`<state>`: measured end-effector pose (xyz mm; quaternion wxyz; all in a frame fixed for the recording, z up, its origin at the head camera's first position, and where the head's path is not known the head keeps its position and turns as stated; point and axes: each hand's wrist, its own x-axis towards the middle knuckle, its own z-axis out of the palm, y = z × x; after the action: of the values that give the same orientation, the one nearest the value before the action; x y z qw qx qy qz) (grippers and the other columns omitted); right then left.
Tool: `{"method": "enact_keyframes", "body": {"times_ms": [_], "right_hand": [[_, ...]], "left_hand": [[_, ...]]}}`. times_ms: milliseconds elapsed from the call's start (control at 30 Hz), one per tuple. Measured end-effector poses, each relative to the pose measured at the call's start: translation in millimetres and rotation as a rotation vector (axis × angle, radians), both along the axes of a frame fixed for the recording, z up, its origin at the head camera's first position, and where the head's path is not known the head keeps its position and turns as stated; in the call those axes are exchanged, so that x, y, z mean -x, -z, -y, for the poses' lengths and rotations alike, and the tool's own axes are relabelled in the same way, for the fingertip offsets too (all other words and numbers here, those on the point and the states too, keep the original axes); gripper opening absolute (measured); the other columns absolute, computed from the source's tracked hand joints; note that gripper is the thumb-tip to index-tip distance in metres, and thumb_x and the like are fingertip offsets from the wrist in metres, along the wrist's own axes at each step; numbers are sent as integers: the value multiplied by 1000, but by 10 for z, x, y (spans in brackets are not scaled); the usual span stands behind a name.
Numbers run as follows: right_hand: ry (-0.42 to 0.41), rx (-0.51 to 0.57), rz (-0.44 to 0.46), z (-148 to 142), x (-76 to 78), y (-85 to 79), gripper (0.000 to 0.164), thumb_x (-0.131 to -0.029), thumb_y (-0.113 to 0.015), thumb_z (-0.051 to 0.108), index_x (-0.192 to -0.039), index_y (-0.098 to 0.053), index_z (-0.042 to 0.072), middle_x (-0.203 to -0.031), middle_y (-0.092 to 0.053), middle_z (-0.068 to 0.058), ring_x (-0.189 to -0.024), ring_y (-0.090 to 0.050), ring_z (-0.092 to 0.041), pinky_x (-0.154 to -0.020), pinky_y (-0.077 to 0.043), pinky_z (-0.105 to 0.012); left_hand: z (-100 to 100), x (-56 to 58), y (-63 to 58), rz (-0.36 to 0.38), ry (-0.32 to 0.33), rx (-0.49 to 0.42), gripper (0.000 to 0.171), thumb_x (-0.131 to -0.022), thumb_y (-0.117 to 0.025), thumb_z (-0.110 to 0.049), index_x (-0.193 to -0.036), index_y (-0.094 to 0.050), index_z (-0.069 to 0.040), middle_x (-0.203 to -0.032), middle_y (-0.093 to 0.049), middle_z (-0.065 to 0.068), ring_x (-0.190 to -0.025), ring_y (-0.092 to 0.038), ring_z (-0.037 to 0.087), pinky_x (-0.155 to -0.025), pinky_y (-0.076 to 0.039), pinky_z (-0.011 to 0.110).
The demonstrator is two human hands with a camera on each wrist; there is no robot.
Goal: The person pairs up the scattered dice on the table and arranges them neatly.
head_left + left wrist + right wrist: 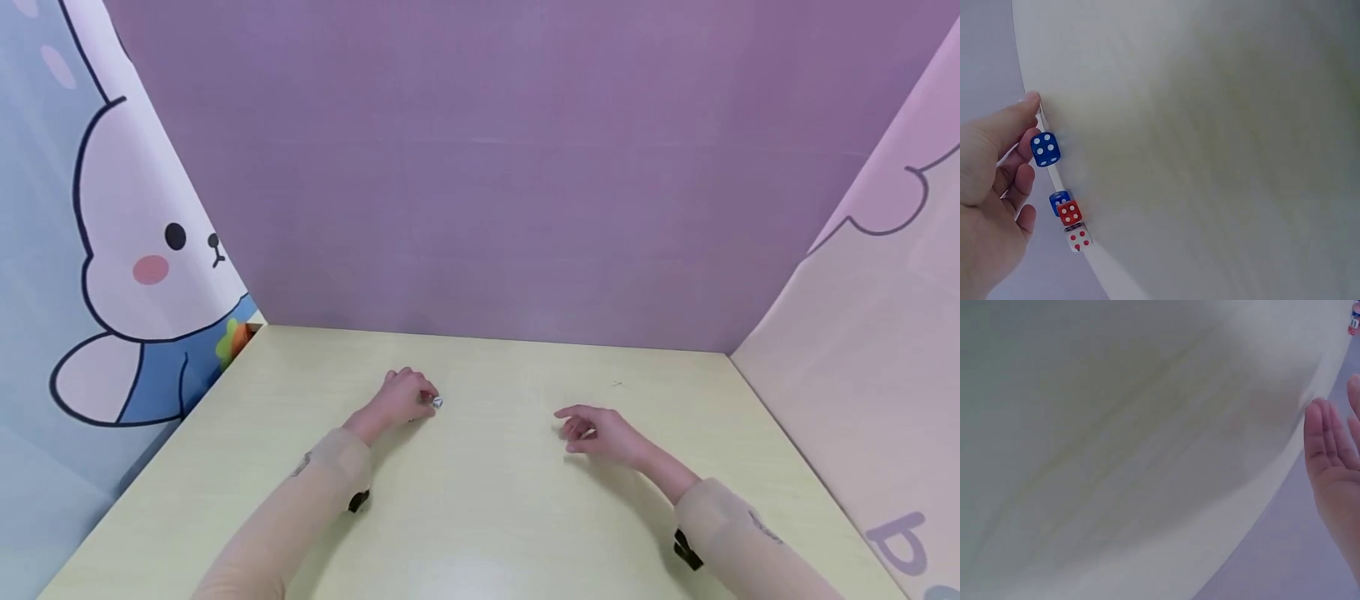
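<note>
My left hand (405, 397) is low over the table, and its thumb and fingers pinch a blue die (1045, 149) with white dots. Just below it in the left wrist view lie a second blue die (1059, 201), a red die (1070, 213) with white dots and a white die (1078, 238) with red dots, bunched together. From the head these are mostly hidden by the hand. Over the table to the right, my right hand (603, 433) holds nothing; its fingers are loosely bent and point towards the left hand.
The pale wooden table (480, 517) ends at a purple panel (495, 183) behind. A cartoon-printed cloth (150, 192) hangs on the left, and a pinkish printed cloth (885, 333) on the right. A small dark mark (617, 383) shows on the tabletop beyond the right hand.
</note>
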<state>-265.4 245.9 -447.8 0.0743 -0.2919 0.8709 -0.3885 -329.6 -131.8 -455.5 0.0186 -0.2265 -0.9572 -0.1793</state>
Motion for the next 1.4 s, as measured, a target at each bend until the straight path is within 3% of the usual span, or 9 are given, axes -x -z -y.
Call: {"method": "enact_keyframes", "body": {"times_ms": [133,300,500,733,933,1167,1400], "right_hand": [[0,-15,31,-2,48,27,36,-82,-70,4,-116,-60,-4,-90,-68,-11,-79,-63,-13,-66,-53,-24],[13,-28,63,20,78,51,28,-82,-71,5,-109,-64,-2,-88,-67,-9,-76,-62,-14,-64,-51,-21],[26,-30,83,24,83,60,25,-82,-71,5,-105,-65,-1,-87,-66,-8,-75,-61,-15,-63,-50,-21],[52,-20,97,3,77,93,24,-82,-72,8,-105,-66,1,-88,-66,-7,-75,-59,-14,-62,-50,-21],[104,-23,122,-3,64,128,25,-82,-73,11,-105,-67,5,-87,-66,-3,-77,-58,-13,-63,-49,-20],[152,14,192,18,66,154,25,-82,-72,11,-106,-67,5,-89,-66,-5,-79,-57,-14,-62,-48,-19],[176,14,195,58,104,175,23,-83,-72,10,-105,-67,6,-89,-65,-5,-78,-55,-16,-59,-47,-20]], "left_hand": [[-21,15,18,-6,0,-24,15,-75,-80,-23,-88,-75,-19,-81,-66,-10,-79,-45,13,-82,-29,40],[-52,2,24,2,9,-46,11,-74,-80,-23,-83,-75,-21,-78,-68,-12,-81,-51,12,-83,-30,41],[-152,-55,15,65,24,-95,10,-75,-80,-20,-83,-75,-18,-76,-69,-11,-77,-59,8,-89,-39,41],[-338,-149,-18,163,42,-160,10,-74,-79,-13,-83,-73,-13,-76,-68,-6,-72,-57,6,-76,-47,27],[-509,-238,23,166,68,-233,12,-72,-80,-10,-82,-72,-10,-74,-67,-4,-68,-56,6,-82,-49,36],[-728,-356,29,250,5,-356,14,-70,-81,-9,-80,-73,-7,-69,-65,-4,-64,-54,7,-67,-45,22],[-994,-438,54,275,-19,-422,15,-70,-83,-12,-80,-73,-8,-69,-66,-4,-62,-54,6,-65,-44,20]]}}
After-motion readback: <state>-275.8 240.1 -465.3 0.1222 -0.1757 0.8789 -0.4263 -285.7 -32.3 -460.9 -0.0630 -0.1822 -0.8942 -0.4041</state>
